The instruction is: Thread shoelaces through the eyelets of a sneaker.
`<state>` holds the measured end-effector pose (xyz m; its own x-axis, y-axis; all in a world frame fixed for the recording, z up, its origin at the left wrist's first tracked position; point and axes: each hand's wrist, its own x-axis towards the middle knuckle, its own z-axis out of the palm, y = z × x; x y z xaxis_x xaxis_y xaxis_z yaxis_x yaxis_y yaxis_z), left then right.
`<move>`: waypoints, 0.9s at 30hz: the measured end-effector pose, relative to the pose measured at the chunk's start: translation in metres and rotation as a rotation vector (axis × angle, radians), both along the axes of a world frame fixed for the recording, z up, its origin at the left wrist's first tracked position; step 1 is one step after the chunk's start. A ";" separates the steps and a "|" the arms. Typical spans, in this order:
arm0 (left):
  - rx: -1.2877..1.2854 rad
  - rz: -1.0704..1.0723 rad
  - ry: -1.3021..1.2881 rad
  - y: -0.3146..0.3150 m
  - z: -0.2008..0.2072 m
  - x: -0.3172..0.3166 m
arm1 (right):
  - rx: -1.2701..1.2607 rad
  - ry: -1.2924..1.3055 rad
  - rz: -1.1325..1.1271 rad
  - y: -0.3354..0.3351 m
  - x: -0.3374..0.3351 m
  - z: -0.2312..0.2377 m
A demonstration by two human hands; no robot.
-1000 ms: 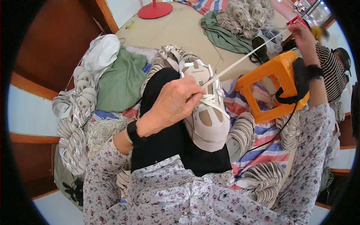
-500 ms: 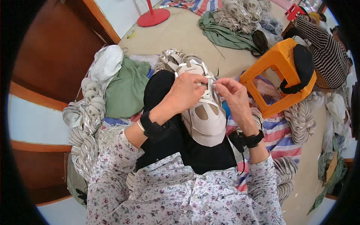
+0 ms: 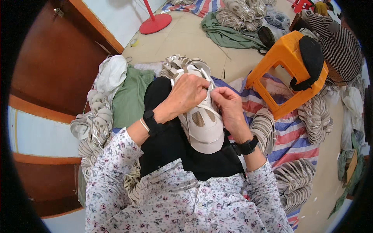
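Observation:
A beige and white shoe upper (image 3: 204, 130) with mesh windows lies across my black-clad lap, its toe toward me. Over its lacing area my left hand (image 3: 184, 95) is closed, thumb and forefinger pinched at the pale shoelace. Right beside it my right hand (image 3: 229, 108) also pinches at the lace, thumb and forefinger together. A stretch of white shoelace (image 3: 207, 101) crosses the upper beneath the fingers. The fingertips hide the exact spot where the lace is held. Black bands sit on both wrists.
Bundled shoe uppers (image 3: 98, 112) lie at left by a green cloth (image 3: 130, 93). On the right stand an orange stool (image 3: 254, 79) and stacked uppers (image 3: 295, 180) on a striped sheet (image 3: 285, 153). A red round base (image 3: 155, 24) and a person in stripes (image 3: 330, 42) are farther off.
The shoe upper and both hands sit slightly farther left in the picture. The head view has shifted a little. Both hands stay pinched at the lacing.

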<state>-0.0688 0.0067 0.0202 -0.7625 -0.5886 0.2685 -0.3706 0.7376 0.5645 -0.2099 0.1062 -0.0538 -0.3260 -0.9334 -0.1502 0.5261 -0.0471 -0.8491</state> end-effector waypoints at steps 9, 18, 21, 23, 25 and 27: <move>0.130 0.022 0.061 0.004 0.000 0.007 | -0.015 0.152 -0.035 0.004 0.010 0.002; -0.086 0.323 0.214 -0.010 0.012 0.064 | -0.137 0.818 -0.197 0.006 0.007 0.025; 0.015 0.444 0.178 -0.019 0.015 0.109 | -0.287 1.130 -0.164 0.009 0.002 0.045; 0.110 0.497 0.156 -0.018 0.006 0.123 | -0.407 1.228 0.149 0.006 0.004 0.058; 0.255 0.503 0.187 -0.010 -0.007 0.131 | -0.439 1.299 0.161 -0.001 0.009 0.068; 0.292 0.517 0.225 -0.005 -0.017 0.130 | -0.465 1.557 0.218 -0.004 0.011 0.078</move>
